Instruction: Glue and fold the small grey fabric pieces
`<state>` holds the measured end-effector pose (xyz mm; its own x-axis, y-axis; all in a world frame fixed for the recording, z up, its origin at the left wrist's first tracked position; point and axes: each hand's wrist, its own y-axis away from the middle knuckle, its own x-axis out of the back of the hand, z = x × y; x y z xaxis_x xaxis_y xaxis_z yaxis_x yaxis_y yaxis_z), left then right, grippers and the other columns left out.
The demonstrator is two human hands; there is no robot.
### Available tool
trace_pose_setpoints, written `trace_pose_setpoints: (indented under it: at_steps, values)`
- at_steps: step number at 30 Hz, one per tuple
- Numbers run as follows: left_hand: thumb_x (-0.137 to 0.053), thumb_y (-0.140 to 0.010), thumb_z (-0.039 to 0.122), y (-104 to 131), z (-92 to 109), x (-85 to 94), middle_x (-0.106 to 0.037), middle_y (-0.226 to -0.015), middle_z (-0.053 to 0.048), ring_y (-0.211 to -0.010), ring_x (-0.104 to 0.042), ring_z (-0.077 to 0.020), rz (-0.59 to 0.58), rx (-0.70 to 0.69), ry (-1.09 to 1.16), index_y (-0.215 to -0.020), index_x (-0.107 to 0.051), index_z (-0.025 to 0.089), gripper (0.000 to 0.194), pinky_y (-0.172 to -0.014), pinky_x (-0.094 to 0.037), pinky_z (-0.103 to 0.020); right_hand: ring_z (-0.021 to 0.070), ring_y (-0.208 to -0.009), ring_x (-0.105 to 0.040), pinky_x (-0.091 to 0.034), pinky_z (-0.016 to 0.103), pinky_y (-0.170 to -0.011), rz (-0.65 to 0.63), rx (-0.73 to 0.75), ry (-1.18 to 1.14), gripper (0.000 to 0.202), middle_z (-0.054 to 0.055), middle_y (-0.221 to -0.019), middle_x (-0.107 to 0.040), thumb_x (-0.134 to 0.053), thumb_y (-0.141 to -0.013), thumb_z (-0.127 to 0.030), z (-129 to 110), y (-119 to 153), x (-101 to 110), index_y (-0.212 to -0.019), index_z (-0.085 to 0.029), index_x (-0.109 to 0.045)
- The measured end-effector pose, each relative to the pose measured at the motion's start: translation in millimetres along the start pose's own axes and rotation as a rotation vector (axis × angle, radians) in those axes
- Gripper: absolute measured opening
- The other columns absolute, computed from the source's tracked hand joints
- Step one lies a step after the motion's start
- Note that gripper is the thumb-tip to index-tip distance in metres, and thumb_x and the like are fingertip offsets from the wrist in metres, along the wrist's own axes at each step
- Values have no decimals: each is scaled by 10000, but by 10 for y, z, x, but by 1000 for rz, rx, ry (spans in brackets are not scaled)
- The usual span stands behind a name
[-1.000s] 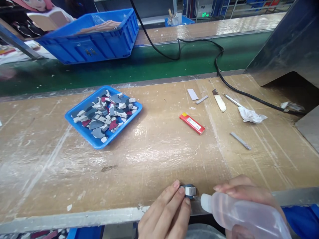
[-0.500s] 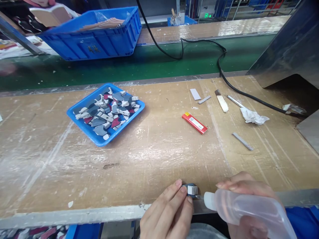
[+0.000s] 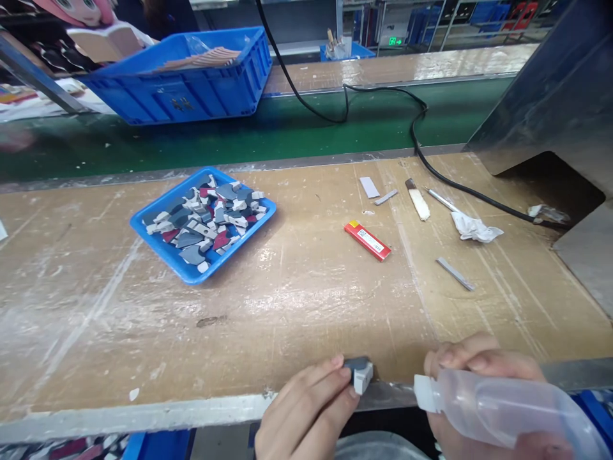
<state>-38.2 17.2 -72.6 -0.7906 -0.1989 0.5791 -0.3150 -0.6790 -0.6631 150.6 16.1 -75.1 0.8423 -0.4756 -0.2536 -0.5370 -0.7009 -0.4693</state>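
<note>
My left hand point(image 3: 306, 409) pinches a small grey and white plastic part point(image 3: 360, 372) at the near edge of the worn workbench point(image 3: 297, 300). My right hand point(image 3: 479, 377) grips a clear squeeze bottle point(image 3: 498, 412) lying sideways, its white nozzle pointing left toward the part with a gap between them. A shallow blue tray point(image 3: 143, 227) heaped with several grey, white and dark red small parts sits on the bench to the far left.
A red blade box point(image 3: 367, 240) lies mid-bench. Flat metal blades point(image 3: 454, 273), a knife point(image 3: 417, 199), a crumpled tissue point(image 3: 474, 227) and a black cable point(image 3: 431, 166) are on the right. A green conveyor belt point(image 3: 239, 137) carries a large blue crate point(image 3: 186, 80). A metal housing point(image 3: 550, 96) stands far right.
The bottle has drawn back to the right, away from the part. My left hand has turned the part slightly and shifted a little left.
</note>
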Motion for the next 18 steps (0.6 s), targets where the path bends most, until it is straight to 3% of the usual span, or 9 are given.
trace_pose_setpoints:
  at_steps: [4, 9, 14, 18]
  values:
    - [-663, -769, -99, 25, 37, 73, -750, -967, -71, -1013, -709, -233, 116, 24, -35, -924, -701, 104, 258, -867, -610, -347, 155, -567, -502, -411, 271, -416, 122, -49, -128, 267, 11, -676, -544, -629, -815, -471, -123, -85, -132, -823, -205, -643]
    - [-596, -878, -27, -50, 0, 206, -749, -1028, -93, -1085, -680, -211, -134, -106, -59, -968, -705, 95, 186, -943, -582, -335, 175, -590, -502, -382, 293, -457, 147, -52, -71, 299, 17, -677, -536, -611, -806, -519, -137, -35, -124, -825, -220, -607]
    - [-688, -827, 9, -148, -8, 236, -754, -997, -63, -961, -712, -159, -164, -86, -61, -964, -726, 123, 182, -886, -601, -251, 181, -629, -506, -400, 302, -492, 174, -66, -103, 254, 21, -699, -552, -617, -785, -467, -116, -4, -144, -835, -218, -605]
    - [-642, -896, 103, -309, 2, 260, -755, -1039, -67, -960, -716, -178, -285, -143, -107, -1040, -722, 125, 166, -852, -617, -274, 184, -647, -514, -405, 316, -522, 166, -32, -107, 255, 23, -712, -548, -638, -776, -461, -121, 26, -152, -867, -225, -610]
